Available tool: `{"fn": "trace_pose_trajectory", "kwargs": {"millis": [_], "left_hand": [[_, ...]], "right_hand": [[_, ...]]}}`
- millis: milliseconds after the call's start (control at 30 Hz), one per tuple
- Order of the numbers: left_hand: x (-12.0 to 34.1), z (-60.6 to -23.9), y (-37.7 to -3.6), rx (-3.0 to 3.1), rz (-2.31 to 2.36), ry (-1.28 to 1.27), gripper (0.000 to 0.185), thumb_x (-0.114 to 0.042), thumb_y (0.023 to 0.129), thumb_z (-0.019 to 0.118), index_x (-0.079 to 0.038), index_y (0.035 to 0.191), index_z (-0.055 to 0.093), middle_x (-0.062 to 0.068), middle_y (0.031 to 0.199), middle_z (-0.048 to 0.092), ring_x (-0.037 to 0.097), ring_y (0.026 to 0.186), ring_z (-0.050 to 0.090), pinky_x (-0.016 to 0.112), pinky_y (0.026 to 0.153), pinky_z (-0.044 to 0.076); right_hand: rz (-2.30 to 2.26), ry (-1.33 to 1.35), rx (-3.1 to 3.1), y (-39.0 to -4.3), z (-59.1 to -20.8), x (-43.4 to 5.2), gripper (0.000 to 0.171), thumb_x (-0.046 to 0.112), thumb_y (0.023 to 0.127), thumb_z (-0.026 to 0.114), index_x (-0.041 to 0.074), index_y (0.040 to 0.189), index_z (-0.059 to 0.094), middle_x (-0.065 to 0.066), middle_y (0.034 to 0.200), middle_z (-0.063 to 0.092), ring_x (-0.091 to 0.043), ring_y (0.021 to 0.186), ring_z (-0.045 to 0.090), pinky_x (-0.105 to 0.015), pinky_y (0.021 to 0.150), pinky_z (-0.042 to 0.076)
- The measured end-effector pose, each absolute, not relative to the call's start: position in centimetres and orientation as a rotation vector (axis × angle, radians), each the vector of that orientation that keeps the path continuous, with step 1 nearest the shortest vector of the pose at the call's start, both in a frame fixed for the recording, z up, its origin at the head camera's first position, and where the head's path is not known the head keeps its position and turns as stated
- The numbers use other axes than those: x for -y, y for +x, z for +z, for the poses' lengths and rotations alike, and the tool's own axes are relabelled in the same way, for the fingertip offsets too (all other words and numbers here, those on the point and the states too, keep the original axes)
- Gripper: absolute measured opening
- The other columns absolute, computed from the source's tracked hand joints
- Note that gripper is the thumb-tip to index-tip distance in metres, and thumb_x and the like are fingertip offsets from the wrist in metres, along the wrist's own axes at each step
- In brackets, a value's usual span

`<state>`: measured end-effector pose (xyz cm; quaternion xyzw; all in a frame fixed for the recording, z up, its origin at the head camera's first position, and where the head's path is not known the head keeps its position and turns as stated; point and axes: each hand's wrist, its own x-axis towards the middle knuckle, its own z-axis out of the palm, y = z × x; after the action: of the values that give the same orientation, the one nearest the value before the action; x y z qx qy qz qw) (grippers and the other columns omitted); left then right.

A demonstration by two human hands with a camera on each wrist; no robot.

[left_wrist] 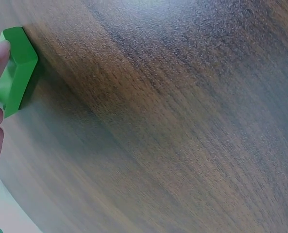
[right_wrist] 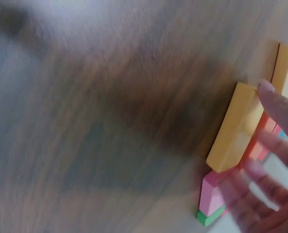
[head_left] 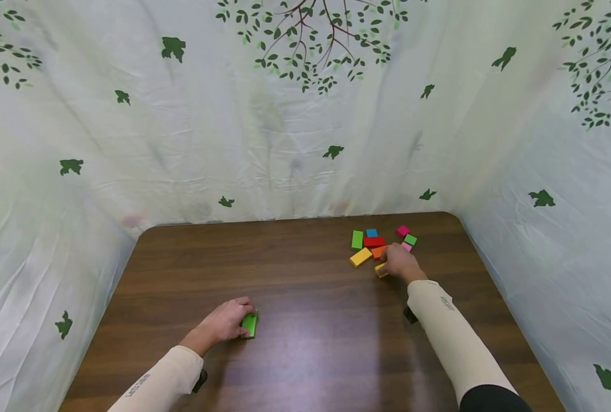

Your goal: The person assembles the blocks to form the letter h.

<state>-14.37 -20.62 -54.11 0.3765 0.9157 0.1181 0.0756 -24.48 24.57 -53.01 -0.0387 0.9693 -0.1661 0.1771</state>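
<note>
On the table's left half, my left hand [head_left: 227,319] holds a green block [head_left: 250,325] between thumb and fingers. The left wrist view shows the thumb on that green block [left_wrist: 20,68], at the frame's left edge. At the back right, my right hand [head_left: 401,261] is over a yellow block [head_left: 381,270]. In the right wrist view its thumb is at one end of the yellow block [right_wrist: 236,127], with slightly bent, spread, blurred fingers [right_wrist: 270,179] near the other end. Close by lie an orange block [head_left: 379,252] and a pink block [head_left: 406,246], both partly hidden by this hand.
Around the right hand lie another yellow block [head_left: 361,257], a red block [head_left: 374,242], a green upright-looking block [head_left: 357,240], a blue block [head_left: 371,233], a magenta block [head_left: 402,230] and a small green block [head_left: 410,240]. A leaf-printed curtain [head_left: 284,171] borders the wooden table [head_left: 305,286].
</note>
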Motion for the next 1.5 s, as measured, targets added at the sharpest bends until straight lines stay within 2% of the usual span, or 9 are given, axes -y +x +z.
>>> {"fn": "trace_pose_trajectory", "kwargs": {"millis": [133, 200, 400, 467, 767, 1000, 1333, 1500], "left_hand": [[20.7, -54.0, -14.4, -2.741, 0.343, 1.119, 0.034, -0.014, 0.068, 0.086, -0.007, 0.095, 0.067, 0.001, 0.092, 0.055, 0.016, 0.078, 0.055, 0.033, 0.069, 0.050], [20.7, -53.9, -14.5, -2.737, 0.340, 1.105, 0.034, -0.014, 0.069, 0.086, -0.006, 0.096, 0.067, 0.001, 0.093, 0.055, 0.016, 0.079, 0.055, 0.033, 0.070, 0.050], [20.7, -54.0, -14.4, -2.735, 0.356, 1.105, 0.034, -0.014, 0.069, 0.086, -0.006, 0.096, 0.067, 0.001, 0.092, 0.055, 0.016, 0.078, 0.055, 0.033, 0.069, 0.050], [20.7, -54.1, -14.5, -2.740, 0.356, 1.114, 0.034, -0.014, 0.068, 0.086, -0.006, 0.095, 0.067, 0.001, 0.092, 0.055, 0.016, 0.077, 0.055, 0.033, 0.069, 0.050], [20.8, -54.2, -14.4, -2.743, 0.358, 1.141, 0.032, -0.015, 0.070, 0.085, -0.006, 0.096, 0.068, 0.001, 0.091, 0.055, 0.015, 0.077, 0.055, 0.032, 0.068, 0.050], [21.0, -54.4, -14.3, -2.756, 0.356, 1.148, 0.029, -0.015, 0.071, 0.084, -0.006, 0.094, 0.068, 0.001, 0.090, 0.056, 0.014, 0.075, 0.054, 0.032, 0.067, 0.049], [20.8, -54.5, -14.1, -2.779, 0.372, 1.141, 0.029, -0.014, 0.070, 0.084, -0.006, 0.092, 0.068, 0.002, 0.090, 0.056, 0.016, 0.076, 0.056, 0.033, 0.067, 0.049], [20.6, -54.5, -14.3, -2.790, 0.372, 1.135, 0.029, -0.013, 0.069, 0.084, -0.006, 0.092, 0.068, 0.002, 0.090, 0.057, 0.017, 0.076, 0.056, 0.033, 0.068, 0.049]], "right_hand": [[-0.424, -0.017, -2.753, -23.9, -53.2, -24.4, 0.041, 0.032, 0.076, 0.081, 0.002, 0.101, 0.068, -0.011, 0.098, 0.057, -0.024, 0.086, 0.050, -0.040, 0.068, 0.049], [-0.414, 0.005, -2.758, -23.9, -53.4, -24.4, 0.045, 0.034, 0.075, 0.082, 0.001, 0.103, 0.067, -0.012, 0.099, 0.058, -0.024, 0.087, 0.052, -0.042, 0.070, 0.050], [-0.485, -0.013, -2.724, -24.1, -53.6, -24.6, 0.039, 0.028, 0.075, 0.082, -0.001, 0.095, 0.067, -0.009, 0.087, 0.058, -0.024, 0.081, 0.051, -0.037, 0.069, 0.048], [-0.501, -0.035, -2.705, -24.2, -53.6, -24.7, 0.037, 0.025, 0.076, 0.081, -0.002, 0.097, 0.068, -0.008, 0.085, 0.059, -0.024, 0.079, 0.051, -0.035, 0.069, 0.048], [-0.547, -0.099, -2.682, -23.9, -53.8, -24.9, 0.050, 0.020, 0.079, 0.079, -0.009, 0.116, 0.064, -0.018, 0.107, 0.063, -0.025, 0.085, 0.052, -0.038, 0.077, 0.049], [-0.593, -0.107, -2.693, -23.6, -54.2, -25.1, 0.058, 0.018, 0.075, 0.082, -0.012, 0.118, 0.057, -0.015, 0.096, 0.061, -0.025, 0.080, 0.052, -0.035, 0.072, 0.048], [-0.616, -0.180, -2.683, -23.5, -54.6, -25.2, 0.061, 0.018, 0.074, 0.082, -0.011, 0.121, 0.057, -0.019, 0.111, 0.062, -0.026, 0.087, 0.053, -0.041, 0.081, 0.049], [-0.573, -0.267, -2.712, -23.5, -54.6, -25.1, 0.061, 0.021, 0.073, 0.082, -0.009, 0.120, 0.059, -0.015, 0.108, 0.063, -0.025, 0.086, 0.052, -0.040, 0.081, 0.048]]}}
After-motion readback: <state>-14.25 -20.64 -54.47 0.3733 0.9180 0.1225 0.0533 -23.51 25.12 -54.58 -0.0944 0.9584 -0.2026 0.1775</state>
